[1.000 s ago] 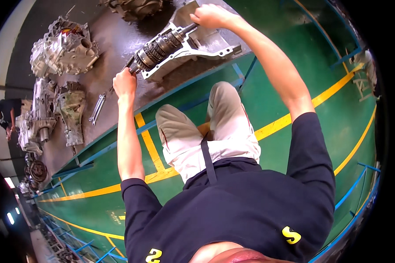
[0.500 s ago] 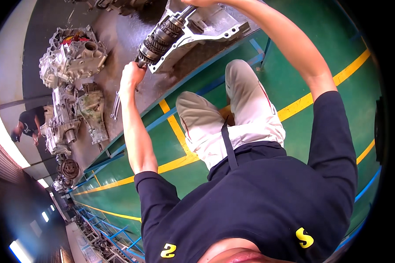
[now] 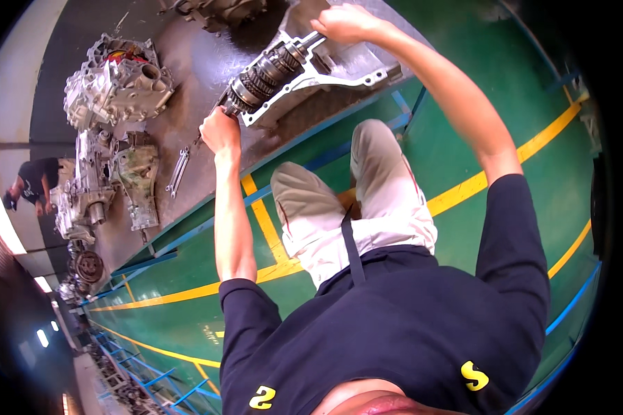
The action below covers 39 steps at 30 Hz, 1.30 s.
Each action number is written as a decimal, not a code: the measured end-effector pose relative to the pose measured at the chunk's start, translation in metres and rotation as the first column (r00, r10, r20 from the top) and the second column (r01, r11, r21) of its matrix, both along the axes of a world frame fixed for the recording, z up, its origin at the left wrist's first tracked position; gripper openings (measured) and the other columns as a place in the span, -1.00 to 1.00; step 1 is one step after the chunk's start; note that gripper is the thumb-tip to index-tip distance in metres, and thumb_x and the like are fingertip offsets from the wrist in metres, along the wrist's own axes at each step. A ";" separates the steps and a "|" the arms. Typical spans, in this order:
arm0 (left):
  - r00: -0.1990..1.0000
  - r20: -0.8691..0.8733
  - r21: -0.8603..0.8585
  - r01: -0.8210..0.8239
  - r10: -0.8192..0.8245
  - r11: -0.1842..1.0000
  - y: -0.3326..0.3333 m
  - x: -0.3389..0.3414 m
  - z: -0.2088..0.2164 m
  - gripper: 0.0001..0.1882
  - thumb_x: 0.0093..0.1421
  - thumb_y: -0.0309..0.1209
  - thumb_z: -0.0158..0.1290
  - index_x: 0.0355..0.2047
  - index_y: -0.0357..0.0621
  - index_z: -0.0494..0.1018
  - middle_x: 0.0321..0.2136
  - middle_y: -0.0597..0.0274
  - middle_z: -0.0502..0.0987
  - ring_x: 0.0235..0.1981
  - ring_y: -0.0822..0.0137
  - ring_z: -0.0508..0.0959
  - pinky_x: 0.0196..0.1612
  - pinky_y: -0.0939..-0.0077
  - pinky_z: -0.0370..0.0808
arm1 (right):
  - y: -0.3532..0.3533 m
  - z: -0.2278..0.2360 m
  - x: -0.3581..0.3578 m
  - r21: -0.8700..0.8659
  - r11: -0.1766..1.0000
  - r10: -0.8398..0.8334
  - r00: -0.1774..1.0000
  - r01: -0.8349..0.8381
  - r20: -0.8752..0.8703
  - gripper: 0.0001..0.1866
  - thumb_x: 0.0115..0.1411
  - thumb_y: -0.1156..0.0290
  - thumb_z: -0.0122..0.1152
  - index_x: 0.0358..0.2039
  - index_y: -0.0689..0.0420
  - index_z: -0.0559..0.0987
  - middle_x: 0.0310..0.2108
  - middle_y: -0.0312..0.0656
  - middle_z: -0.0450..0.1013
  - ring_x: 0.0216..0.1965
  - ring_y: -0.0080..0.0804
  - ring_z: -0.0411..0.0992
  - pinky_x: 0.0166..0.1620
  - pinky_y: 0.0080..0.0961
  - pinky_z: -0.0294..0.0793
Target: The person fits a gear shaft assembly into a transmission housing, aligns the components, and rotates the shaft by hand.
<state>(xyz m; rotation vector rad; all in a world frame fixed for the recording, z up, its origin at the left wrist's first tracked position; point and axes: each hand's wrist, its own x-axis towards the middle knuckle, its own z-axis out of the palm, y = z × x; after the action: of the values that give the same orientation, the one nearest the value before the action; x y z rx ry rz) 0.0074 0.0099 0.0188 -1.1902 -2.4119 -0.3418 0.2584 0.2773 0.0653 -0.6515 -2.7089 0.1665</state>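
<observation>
A dark steel gear shaft (image 3: pixel 264 79) with several gears lies slantwise across a pale metal gearbox housing (image 3: pixel 353 79). My left hand (image 3: pixel 220 130) is closed round the shaft's near-left end, its fingers partly hidden behind the back of the hand. At the far-right end, my right hand (image 3: pixel 345 23) grips the thin bare end of the shaft. Gears cover much of the housing's inside, so I cannot tell whether the shaft rests in it or hangs just above. The housing's flat flange with bolt holes shows below and right of the gears.
The metal workbench (image 3: pixel 187 128) carries a large gearbox casing (image 3: pixel 118 86), a smaller housing (image 3: pixel 137 176) and spanners (image 3: pixel 178 171) left of my left hand. Dark machinery (image 3: pixel 221 12) sits at the back. A person (image 3: pixel 36 183) stands at the far left. The bench has a blue frame (image 3: pixel 311 160).
Both hands and the gear shaft show lower and farther right in the picture, but the bench things and housing have shifted too as the view moved. Both hands keep their hold.
</observation>
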 end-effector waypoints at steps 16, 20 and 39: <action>0.979 -0.200 0.036 -0.029 0.036 0.999 0.012 -0.006 -0.014 -0.87 0.06 -0.34 0.11 -0.58 -0.01 0.56 -0.61 0.12 0.59 -0.47 0.11 0.65 -0.34 0.15 0.49 | -0.018 0.017 0.013 0.019 1.000 -0.016 0.983 0.013 0.183 -0.63 0.27 0.30 -0.10 0.00 -0.06 0.60 -0.05 -0.11 0.55 -0.05 -0.06 0.52 0.00 -0.19 0.53; 0.992 -0.123 0.046 -0.015 0.021 0.999 -0.005 -0.001 -0.019 -0.95 0.02 -0.42 0.14 -0.52 -0.09 0.55 -0.54 0.05 0.61 -0.42 0.05 0.64 -0.25 0.15 0.49 | -0.043 0.018 0.004 -0.009 1.000 0.016 0.954 -0.014 0.299 -0.70 0.27 0.23 -0.03 -0.11 0.05 0.58 -0.17 -0.03 0.53 -0.09 0.01 0.50 -0.02 -0.11 0.53; 0.997 -0.060 0.289 0.059 -0.044 0.956 -0.010 0.012 -0.023 -0.75 -0.02 -0.50 0.21 -0.32 -0.25 0.42 -0.34 0.00 0.51 -0.17 -0.05 0.47 -0.01 0.11 0.36 | -0.112 0.014 0.023 -0.243 0.939 -0.243 0.969 0.245 0.037 -0.23 0.31 -0.04 0.04 0.35 0.21 0.16 0.39 0.25 -0.04 0.45 0.12 -0.12 0.30 -0.02 0.24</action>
<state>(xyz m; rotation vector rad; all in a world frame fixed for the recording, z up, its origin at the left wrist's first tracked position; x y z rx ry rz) 0.0192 -0.0001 -0.0043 -1.1142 -2.1947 -0.6487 0.2818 0.1648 0.0797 -1.0544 -2.6054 0.4427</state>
